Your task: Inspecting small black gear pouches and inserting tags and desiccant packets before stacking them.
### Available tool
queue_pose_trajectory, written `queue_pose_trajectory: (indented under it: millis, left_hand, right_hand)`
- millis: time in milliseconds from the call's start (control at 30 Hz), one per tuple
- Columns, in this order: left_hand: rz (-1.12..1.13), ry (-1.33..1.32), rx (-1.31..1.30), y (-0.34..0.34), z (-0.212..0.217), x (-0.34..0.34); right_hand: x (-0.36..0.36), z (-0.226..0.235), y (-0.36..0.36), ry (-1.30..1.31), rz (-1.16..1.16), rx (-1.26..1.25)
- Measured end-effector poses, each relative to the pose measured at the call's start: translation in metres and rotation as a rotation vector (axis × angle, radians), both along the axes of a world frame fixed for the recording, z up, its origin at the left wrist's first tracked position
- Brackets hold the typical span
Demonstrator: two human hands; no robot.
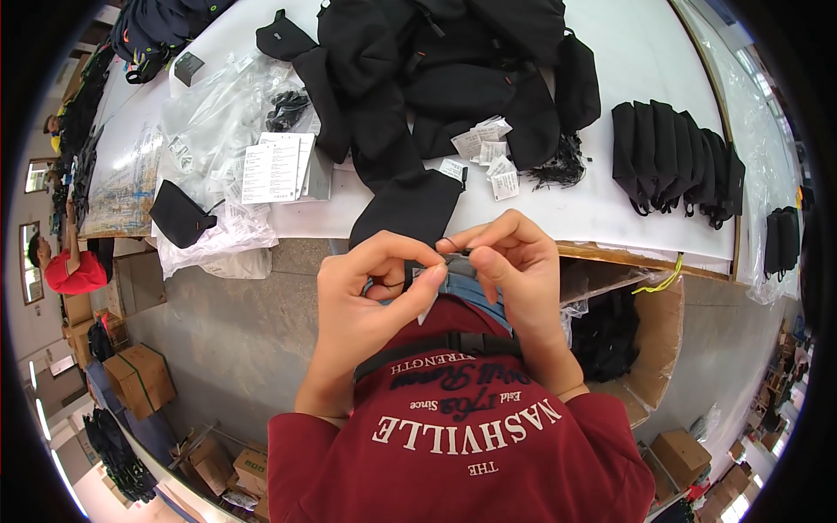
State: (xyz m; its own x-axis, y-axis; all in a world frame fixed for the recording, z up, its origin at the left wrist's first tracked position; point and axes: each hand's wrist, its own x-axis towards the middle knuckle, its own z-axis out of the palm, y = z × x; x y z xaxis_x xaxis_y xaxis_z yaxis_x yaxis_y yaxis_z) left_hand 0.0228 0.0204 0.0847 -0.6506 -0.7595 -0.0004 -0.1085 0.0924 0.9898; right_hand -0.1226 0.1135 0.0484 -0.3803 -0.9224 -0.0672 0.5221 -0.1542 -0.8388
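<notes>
My left hand [362, 292] and my right hand [516, 270] meet in front of my waist, just off the table's near edge. Between their fingertips runs a thin black cord [449, 243], pinched by both. Part of the cord loops by the left fingers. A small white tag [427, 310] hangs under the left thumb; whether it is strung on the cord, I cannot tell. Just beyond my hands, a flat black fabric piece [405, 213] reaches the table edge. Several white printed labels [488, 152] and a bundle of black cords [562, 166] lie past it.
On the white table [558, 209] sit a heap of black fabric bags [462, 78], a stack of printed sheets [277, 170], clear plastic bags [205, 131] and a row of black pouches [667, 157]. An open carton [663, 340] stands below, right. Far left, a person in red [74, 270] stands.
</notes>
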Motion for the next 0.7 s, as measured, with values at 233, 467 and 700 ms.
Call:
queue_pose_trajectory:
  millis: [233,467,700]
  left_hand:
    - [-0.019,-0.062,-0.058,-0.0001,0.0003,0.0009]
    - [-0.008,-0.047,-0.072,0.0005,-0.0003,0.0023]
    - [-0.037,-0.065,-0.059,-0.0014,-0.0013,0.0023]
  right_hand:
    - [0.0020,0.0010,-0.0012,0.050,0.022,0.060]
    - [0.0004,-0.0007,-0.0007,0.156,0.034,0.061]
    - [0.0006,-0.0010,0.0003,0.303,-0.004,0.116]
